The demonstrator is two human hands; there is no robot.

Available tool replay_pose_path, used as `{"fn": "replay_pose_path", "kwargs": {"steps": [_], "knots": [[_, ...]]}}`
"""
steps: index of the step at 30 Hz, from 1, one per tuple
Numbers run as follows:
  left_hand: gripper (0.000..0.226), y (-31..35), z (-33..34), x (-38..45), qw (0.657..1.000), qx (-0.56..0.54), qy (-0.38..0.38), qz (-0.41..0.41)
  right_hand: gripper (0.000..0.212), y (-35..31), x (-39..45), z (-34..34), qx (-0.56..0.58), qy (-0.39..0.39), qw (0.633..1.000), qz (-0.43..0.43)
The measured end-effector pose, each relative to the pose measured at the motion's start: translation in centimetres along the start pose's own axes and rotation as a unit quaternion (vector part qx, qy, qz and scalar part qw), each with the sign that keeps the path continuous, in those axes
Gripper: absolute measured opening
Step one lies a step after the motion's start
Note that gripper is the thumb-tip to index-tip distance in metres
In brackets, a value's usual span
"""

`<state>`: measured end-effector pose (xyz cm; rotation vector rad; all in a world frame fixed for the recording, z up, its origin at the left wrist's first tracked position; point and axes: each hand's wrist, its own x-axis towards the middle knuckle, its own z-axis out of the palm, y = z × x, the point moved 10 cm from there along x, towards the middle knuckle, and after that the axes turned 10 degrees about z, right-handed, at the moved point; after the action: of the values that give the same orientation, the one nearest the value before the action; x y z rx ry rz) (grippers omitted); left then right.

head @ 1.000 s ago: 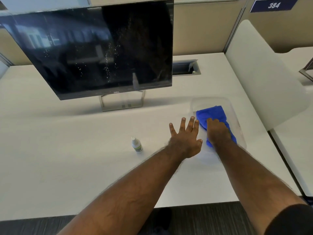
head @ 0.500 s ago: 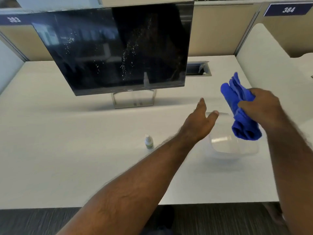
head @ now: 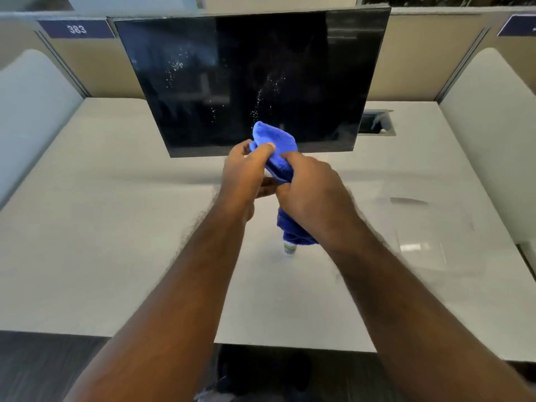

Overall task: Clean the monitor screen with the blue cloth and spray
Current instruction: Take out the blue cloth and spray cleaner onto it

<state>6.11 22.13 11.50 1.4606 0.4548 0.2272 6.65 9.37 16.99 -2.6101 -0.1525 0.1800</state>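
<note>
Here, both hands met above the middle of the desk (head: 87, 227), each gripping the cloth (head: 275, 140). The left hand (head: 243, 172) pinched its upper part between thumb and fingers, while the right hand (head: 316, 192) was curled round the middle, so the blue bundle stuck up between them and a tail hung below the right palm. Just under that tail, near the middle of the desk, the bottle (head: 290, 248) stood mostly hidden, only its lower end showing. Farther off, the monitor (head: 261, 76) faced the person, its dark screen flecked with pale droplets at centre and to the left, none yet wiped, by the look of it. To the right lay a clear tray (head: 435, 245), blurred, and a cable box (head: 375, 123) sat at the far right of the desk. The chief risk seemed to be the hanging tail: if the hands swung low, it could catch the bottle and tip it. A cloth left bunched might also smear the droplets instead of lifting them.
</note>
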Motion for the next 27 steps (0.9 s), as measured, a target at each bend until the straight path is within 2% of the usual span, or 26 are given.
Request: {"fn": "replay_pose_path", "kwargs": {"steps": [5, 10, 13, 14, 17, 22, 25, 27], "knots": [[0.025, -5.4, -6.4, 1.1, 0.996, 0.061, -0.004, -0.062, 0.039, -2.2, -2.2, 8.4, -0.074, -0.053, 0.996, -0.015], [0.036, -13.1, -8.2, 1.0, 0.987, 0.055, -0.027, -0.148, 0.061, -0.2, -4.2, 16.8, -0.179, -0.083, 0.98, -0.019], [0.044, -17.1, -8.7, 0.5, 0.98, 0.065, -0.053, -0.183, 0.067, 1.4, -4.8, 19.9, -0.192, -0.06, 0.979, -0.025], [0.048, -18.1, -8.8, 0.4, 0.978, 0.074, -0.065, -0.186, 0.068, 2.1, -5.0, 21.1, -0.185, -0.083, 0.979, -0.02], [0.053, -19.7, -8.7, 0.5, 0.973, 0.096, -0.091, -0.188, 0.075, 4.2, -6.0, 24.5, -0.181, -0.175, 0.968, 0.003], [0.048, -19.3, -8.4, 1.9, 0.961, 0.18, -0.152, -0.142, 0.086, 5.2, -7.0, 25.5, -0.168, -0.11, 0.98, -0.007], [0.065, -18.7, -8.9, 3.3, 0.944, 0.287, -0.145, -0.078, 0.083, 5.7, -7.1, 26.5, -0.189, -0.093, 0.977, -0.02], [0.068, -18.5, -8.6, 3.7, 0.928, 0.336, -0.155, -0.036, 0.08, 6.4, -7.1, 27.5, -0.192, -0.104, 0.976, 0.005]]}}
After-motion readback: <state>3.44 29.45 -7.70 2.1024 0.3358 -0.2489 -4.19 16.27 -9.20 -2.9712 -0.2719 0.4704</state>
